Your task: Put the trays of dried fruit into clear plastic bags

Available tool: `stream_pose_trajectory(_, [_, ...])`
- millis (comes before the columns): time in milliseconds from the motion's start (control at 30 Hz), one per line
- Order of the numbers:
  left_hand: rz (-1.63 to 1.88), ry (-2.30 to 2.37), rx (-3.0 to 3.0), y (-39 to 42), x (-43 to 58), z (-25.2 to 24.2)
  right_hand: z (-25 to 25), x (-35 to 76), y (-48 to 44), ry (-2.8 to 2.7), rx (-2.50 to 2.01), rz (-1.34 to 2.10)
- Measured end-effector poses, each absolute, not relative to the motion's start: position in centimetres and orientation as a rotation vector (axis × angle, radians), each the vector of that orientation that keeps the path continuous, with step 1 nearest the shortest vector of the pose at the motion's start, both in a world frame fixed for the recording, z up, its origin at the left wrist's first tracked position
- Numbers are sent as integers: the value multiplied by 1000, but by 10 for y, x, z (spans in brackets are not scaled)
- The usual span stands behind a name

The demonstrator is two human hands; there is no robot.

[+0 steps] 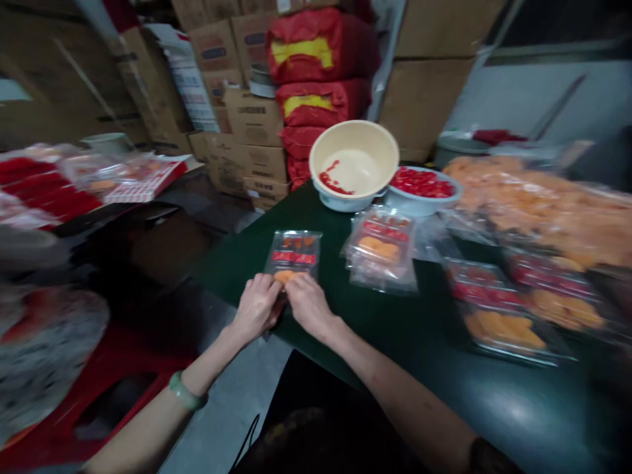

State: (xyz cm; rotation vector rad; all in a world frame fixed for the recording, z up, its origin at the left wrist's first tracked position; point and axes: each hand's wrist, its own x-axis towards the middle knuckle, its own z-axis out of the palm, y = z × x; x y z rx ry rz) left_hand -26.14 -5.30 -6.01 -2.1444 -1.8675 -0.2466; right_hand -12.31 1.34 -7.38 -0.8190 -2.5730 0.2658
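Observation:
Both hands meet at the near end of a clear plastic packet (294, 249), which lies on the dark green table (340, 329). Red labels and an orange piece show through its film. My left hand (257, 301) has its fingers curled over the packet's near left corner. Beside it, my right hand (309, 299) curls over the near right part, the fingertips of both almost touching. The packet's near edge is hidden under the fingers. Just to the right lies a stack of similar packets (380, 250).
A cream basin (360, 155) with a few red bits stands behind, next to a bowl of red pieces (423, 184). More packets (498, 309) and a heap of orange pieces (538, 197) fill the right. A red stool (133, 368) stands left; cartons (257, 131) rise behind.

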Motion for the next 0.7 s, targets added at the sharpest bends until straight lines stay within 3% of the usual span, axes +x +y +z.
stream_pose_trajectory(200, [-308,-1797,-2106,-6,-267,-77,-65,-97,-20,-2564,-725,140])
stream_pose_trajectory(333, [-319,-1721,-2272,11,-277,-62,-38,-13,-27,-2180,-794,-16])
stream_pose_trajectory(500, [-686,-1486,-2609,9,-179,-10,-14,156,7,-1648,-1863,-287])
stream_pose_trajectory(600, [-743,-1418,-3047,23,-68,3,-21,217,27,-1583,-2425,-78])
stream_pose_trajectory(700, [-822,-1644,-3037,54,21,-15,-38,235,37,-1603,-2527,223])
